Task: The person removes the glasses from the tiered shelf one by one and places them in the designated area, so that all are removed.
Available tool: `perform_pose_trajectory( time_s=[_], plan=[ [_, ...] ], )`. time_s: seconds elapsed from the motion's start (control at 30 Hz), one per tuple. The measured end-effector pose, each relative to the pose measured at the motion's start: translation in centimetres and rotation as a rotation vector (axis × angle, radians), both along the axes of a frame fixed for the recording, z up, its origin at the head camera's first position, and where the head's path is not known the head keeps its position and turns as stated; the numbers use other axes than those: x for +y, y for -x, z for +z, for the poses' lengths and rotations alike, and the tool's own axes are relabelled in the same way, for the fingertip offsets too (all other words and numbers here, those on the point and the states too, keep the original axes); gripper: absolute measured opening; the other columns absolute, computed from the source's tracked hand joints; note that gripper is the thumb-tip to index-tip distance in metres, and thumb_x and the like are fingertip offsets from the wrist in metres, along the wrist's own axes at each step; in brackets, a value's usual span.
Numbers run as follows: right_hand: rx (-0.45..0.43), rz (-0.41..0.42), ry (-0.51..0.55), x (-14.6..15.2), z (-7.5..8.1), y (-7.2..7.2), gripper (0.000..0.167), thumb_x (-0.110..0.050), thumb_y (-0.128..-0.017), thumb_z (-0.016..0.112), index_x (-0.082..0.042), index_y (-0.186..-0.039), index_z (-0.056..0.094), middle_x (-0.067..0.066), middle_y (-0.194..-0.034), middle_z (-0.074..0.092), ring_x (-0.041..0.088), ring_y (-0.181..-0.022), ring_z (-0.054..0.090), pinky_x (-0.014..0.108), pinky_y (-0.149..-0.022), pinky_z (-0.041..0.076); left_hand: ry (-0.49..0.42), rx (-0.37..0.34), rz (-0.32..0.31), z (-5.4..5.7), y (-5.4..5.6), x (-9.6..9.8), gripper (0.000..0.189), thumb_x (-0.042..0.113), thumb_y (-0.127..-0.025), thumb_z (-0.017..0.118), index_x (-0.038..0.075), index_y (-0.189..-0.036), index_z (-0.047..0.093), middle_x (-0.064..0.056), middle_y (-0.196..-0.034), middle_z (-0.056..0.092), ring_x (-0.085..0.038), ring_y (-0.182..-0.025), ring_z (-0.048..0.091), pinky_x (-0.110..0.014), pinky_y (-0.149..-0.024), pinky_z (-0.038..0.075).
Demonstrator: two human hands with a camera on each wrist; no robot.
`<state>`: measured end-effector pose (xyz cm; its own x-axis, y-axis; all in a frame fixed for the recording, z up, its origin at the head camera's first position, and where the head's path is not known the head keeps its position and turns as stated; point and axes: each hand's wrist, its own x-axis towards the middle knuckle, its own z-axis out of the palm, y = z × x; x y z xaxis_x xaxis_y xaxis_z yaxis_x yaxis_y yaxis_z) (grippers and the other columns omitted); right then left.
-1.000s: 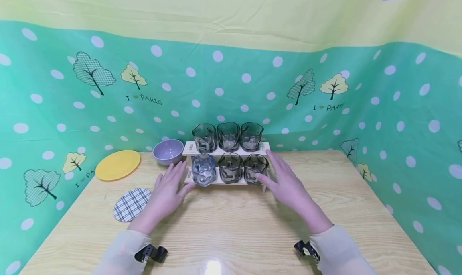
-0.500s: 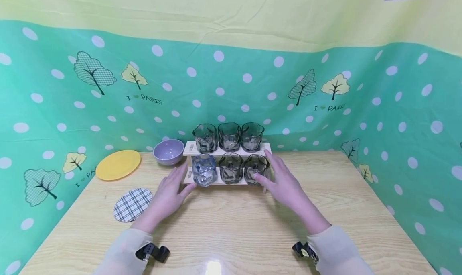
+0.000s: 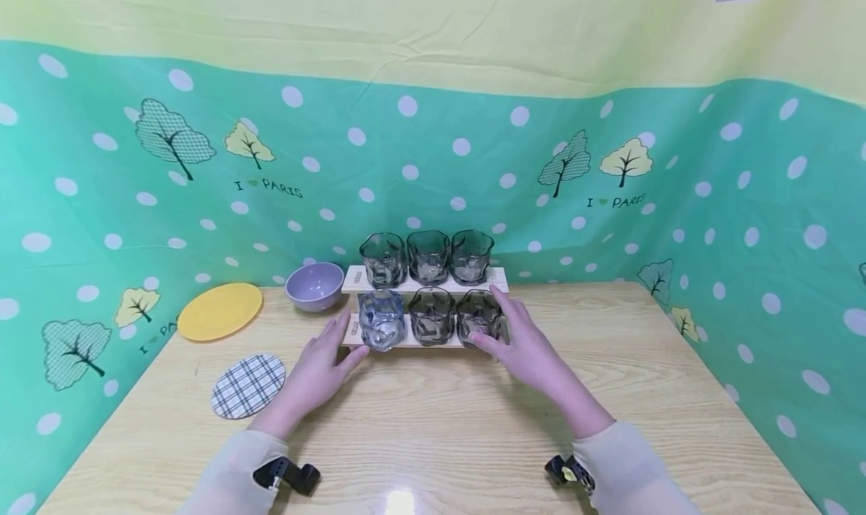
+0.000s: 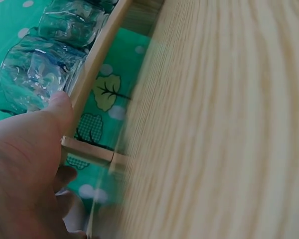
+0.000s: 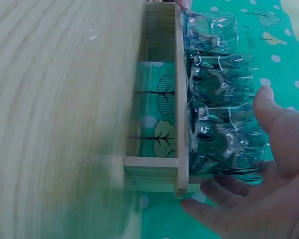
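Observation:
A two-tier wooden rack (image 3: 355, 280) stands at the back of the table. Three dark grey glasses (image 3: 428, 258) sit on its upper shelf. On the lower shelf are a bluish glass (image 3: 382, 325) at left and two more grey ones. My left hand (image 3: 316, 368) holds the rack's left end, its thumb on the lower shelf's front edge beside the bluish glass; in the left wrist view its fingers curl by the rack's end. At the right end my right hand (image 3: 531, 349) is spread, fingertips close to the shelf's end, thumb in front of the rightmost lower glass (image 5: 229, 142).
A purple bowl (image 3: 315, 286) stands just left of the rack. Further left are a yellow plate (image 3: 219, 312) and a round checked mat (image 3: 248, 386). Behind the wooden table (image 3: 433, 440) hangs a green and yellow printed cloth (image 3: 433, 162).
Both hands have moved slightly inward: the left thumb has come to the lower shelf's edge, and the right hand has come a little nearer the rack's end. The glasses have stayed in place.

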<state>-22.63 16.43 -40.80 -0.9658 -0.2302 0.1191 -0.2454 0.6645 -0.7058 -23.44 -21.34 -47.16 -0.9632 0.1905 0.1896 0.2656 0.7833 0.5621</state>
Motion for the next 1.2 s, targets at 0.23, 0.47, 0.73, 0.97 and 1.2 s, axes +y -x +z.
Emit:
perform_pose_trajectory(
  time_s=[0.23, 0.47, 0.73, 0.97, 1.2],
  plan=[
    [0.006, 0.019, 0.091, 0.0, -0.5, 0.3, 0.105, -0.044, -0.103, 0.079, -0.020, -0.179, 0.011, 0.021, -0.182, 0.015, 0.054, -0.162, 0.025, 0.073, -0.127, 0.022, -0.015, -0.010, 0.002, -0.1, 0.1, 0.0, 0.093, 0.053, -0.112, 0.062, -0.005, -0.172, 0.022, -0.033, -0.175, 0.025, -0.051, -0.163, 0.024, -0.073, -0.131, 0.014],
    [-0.038, -0.028, 0.117, 0.0, -0.9, 0.6, 0.108, -0.046, -0.101, 0.082, -0.026, -0.180, 0.011, 0.019, -0.182, 0.018, 0.049, -0.115, 0.070, 0.070, -0.123, 0.037, -0.029, -0.011, 0.007, -0.3, 0.0, 0.1, 0.096, 0.056, -0.110, 0.064, -0.003, -0.173, 0.023, -0.032, -0.176, 0.024, -0.052, -0.164, 0.020, -0.072, -0.131, 0.013],
    [-0.083, -0.051, 0.110, 0.1, -0.7, 0.6, 0.108, -0.049, -0.100, 0.083, -0.027, -0.179, 0.014, 0.026, -0.177, 0.030, 0.017, -0.057, 0.048, 0.052, -0.082, 0.059, -0.013, 0.000, 0.015, -0.4, -0.5, 0.0, 0.100, 0.062, -0.107, 0.064, -0.003, -0.173, 0.025, -0.033, -0.175, 0.025, -0.052, -0.164, 0.020, -0.072, -0.131, 0.013],
    [-0.098, -0.040, 0.112, 0.3, -0.5, 0.3, 0.108, -0.053, -0.099, 0.082, -0.029, -0.179, 0.014, 0.026, -0.178, 0.026, 0.034, -0.086, 0.073, 0.070, -0.106, 0.054, -0.011, 0.017, 0.019, -0.5, -1.1, -0.1, 0.099, 0.063, -0.107, 0.064, -0.004, -0.171, 0.029, -0.031, -0.175, 0.028, -0.052, -0.164, 0.021, -0.072, -0.131, 0.014],
    [-0.083, -0.039, 0.129, 0.3, -0.3, 0.1, 0.107, -0.049, -0.099, 0.084, -0.026, -0.179, 0.016, 0.024, -0.178, 0.027, 0.054, -0.154, 0.040, 0.075, -0.121, 0.035, -0.043, 0.031, 0.028, -0.6, -1.4, 0.3, 0.096, 0.053, -0.107, 0.071, -0.004, -0.172, 0.028, -0.032, -0.174, 0.029, -0.052, -0.162, 0.025, -0.073, -0.130, 0.015]
  ],
)
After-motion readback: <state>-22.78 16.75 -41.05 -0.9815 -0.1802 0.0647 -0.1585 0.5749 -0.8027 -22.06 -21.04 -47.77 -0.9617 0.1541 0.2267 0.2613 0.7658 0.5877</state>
